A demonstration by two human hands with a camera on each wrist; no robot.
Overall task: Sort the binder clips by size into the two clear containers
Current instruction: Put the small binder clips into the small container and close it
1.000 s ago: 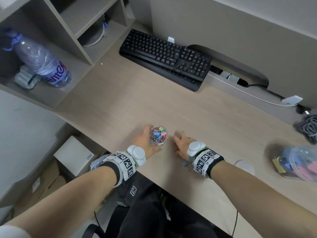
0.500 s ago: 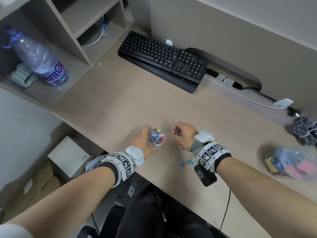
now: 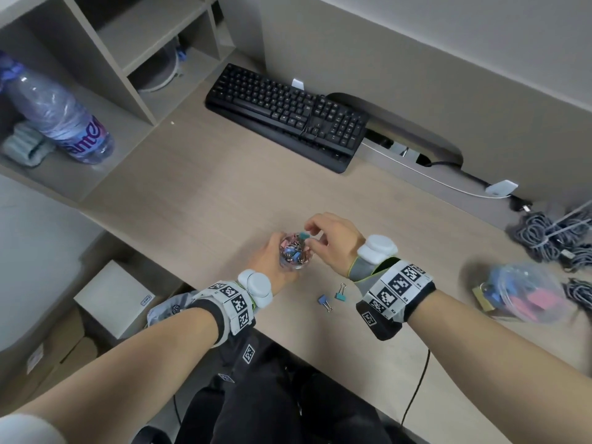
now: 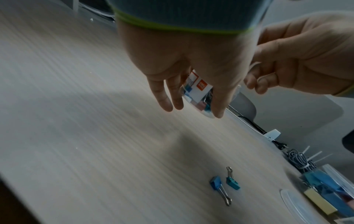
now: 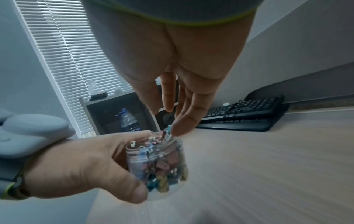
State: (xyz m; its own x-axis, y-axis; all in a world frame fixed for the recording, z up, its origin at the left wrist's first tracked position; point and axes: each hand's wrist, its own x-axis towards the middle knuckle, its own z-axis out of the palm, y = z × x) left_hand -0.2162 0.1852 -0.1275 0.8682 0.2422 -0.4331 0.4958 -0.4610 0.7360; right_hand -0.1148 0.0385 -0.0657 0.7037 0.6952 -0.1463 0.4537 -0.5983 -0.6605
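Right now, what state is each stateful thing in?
small jar: lid off, nearly full, gripped by left hand
right hand: pinching a teal clip over the jar mouth
two loose clips: lying on the desk, unsorted
large container: partly filled, blurred

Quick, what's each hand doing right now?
Left hand: grips the small clear jar of clips.
Right hand: pinches a teal binder clip over the jar's mouth.

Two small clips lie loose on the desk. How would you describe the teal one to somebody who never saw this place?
On the desk, near its front edge beside the right wrist, lie two clips. The teal clip is the right one; the blue clip is beside it.
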